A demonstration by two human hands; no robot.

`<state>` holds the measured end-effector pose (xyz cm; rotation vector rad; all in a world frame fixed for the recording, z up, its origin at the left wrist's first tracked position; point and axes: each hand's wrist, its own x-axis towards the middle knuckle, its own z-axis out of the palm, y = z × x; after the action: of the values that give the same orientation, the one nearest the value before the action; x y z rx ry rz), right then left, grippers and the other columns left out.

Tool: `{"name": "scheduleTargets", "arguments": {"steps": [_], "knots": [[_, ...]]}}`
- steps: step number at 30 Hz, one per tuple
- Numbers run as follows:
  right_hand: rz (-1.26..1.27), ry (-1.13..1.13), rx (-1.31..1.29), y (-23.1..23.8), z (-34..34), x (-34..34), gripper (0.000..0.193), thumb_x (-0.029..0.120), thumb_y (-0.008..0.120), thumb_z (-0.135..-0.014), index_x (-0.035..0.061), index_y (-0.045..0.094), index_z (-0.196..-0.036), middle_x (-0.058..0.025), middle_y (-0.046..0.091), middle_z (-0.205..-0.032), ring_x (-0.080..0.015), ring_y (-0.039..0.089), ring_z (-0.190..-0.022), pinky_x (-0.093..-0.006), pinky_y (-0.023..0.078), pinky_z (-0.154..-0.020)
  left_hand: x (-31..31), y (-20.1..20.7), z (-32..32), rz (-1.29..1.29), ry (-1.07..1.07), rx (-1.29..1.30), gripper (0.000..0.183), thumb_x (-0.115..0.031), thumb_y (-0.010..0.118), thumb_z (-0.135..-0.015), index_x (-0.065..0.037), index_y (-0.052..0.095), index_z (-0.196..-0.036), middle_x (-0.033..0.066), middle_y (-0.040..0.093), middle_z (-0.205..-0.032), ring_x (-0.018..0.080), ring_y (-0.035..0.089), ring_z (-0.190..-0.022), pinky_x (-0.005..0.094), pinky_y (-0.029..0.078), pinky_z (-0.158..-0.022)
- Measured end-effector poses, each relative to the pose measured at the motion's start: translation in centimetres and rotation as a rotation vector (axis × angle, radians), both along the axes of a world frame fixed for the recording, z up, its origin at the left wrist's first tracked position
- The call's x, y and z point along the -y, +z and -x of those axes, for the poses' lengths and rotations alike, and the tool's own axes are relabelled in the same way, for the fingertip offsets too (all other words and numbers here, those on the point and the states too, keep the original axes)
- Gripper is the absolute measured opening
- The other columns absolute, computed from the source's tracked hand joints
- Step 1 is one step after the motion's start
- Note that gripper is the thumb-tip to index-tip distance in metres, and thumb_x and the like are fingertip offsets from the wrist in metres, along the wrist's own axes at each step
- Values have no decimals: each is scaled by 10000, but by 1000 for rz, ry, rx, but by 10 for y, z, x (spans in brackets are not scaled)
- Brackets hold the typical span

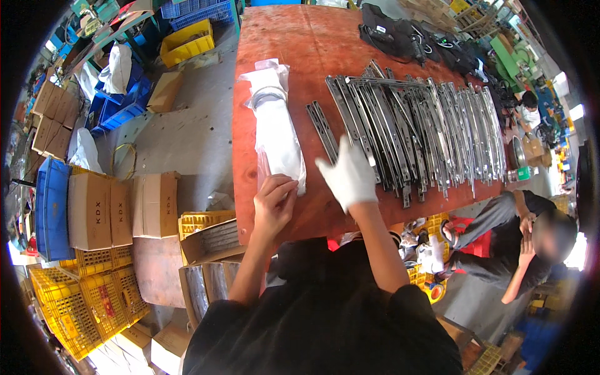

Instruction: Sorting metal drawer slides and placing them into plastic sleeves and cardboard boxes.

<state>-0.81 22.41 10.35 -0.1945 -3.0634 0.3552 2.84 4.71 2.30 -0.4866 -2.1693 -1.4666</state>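
Observation:
A stack of white and clear plastic bags (273,125) lies lengthwise on the reddish wooden table (294,37). At its near end is my left hand (274,201), bare, with thumb and fingertips pinched together beside the plastic. What the pinch holds, if anything, is too small to make out. My right hand (351,176) wears a white glove and is open, its thumb and fingers spread. Just beyond it lies a short pair of metal drawer slides (322,130). A wide row of metal drawer slides (400,131) spreads to the right of the glove.
Black bags or clothing (400,34) lie at the table's far right. Cardboard boxes (94,209), yellow crates (87,306) and a blue bin (53,209) stand at the left. A seated person (522,240) is near the table's right side.

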Motion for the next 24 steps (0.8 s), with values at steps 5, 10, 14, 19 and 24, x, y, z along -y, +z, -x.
{"name": "scheduleTargets", "arguments": {"steps": [5,10,14,19,24], "knots": [[-13,-31,-1,-46,64,4,478,404,732,-864,-36,651,-1034,-209,676,-990,-371,682,-921,-425,560,-820,-1,3,2,-13,23,59,149,72,723,-782,32,722,-925,144,713,-946,246,699,-867,309,542,-765],[492,87,50,-36,29,-14,439,400,671,-913,-35,677,-970,-250,686,-935,-402,683,-890,-452,543,-796,2,1,0,-118,-11,213,135,58,733,-787,27,731,-918,111,714,-930,163,664,-821,262,509,-703],[1131,91,380,-18,-23,-36,322,248,682,-954,-20,607,-1117,-60,658,-834,-115,619,-713,-278,512,-636,8,-2,0,-151,-24,213,131,50,738,-785,15,733,-911,88,700,-893,129,634,-771,251,491,-656],[921,647,11,-10,-74,-46,429,90,795,-804,-36,634,-1181,-141,641,-983,-253,664,-857,-351,534,-754,15,-18,0,-309,-151,321,137,61,737,-797,16,731,-925,78,693,-859,114,629,-752,243,487,-646],[800,760,-41,-28,-77,-51,538,42,809,-771,-24,615,-1268,-151,630,-1036,-282,667,-862,-366,540,-760,12,-13,-2,-731,-236,540,92,87,664,-877,48,713,-943,56,696,-864,114,655,-801,236,513,-695]]}}
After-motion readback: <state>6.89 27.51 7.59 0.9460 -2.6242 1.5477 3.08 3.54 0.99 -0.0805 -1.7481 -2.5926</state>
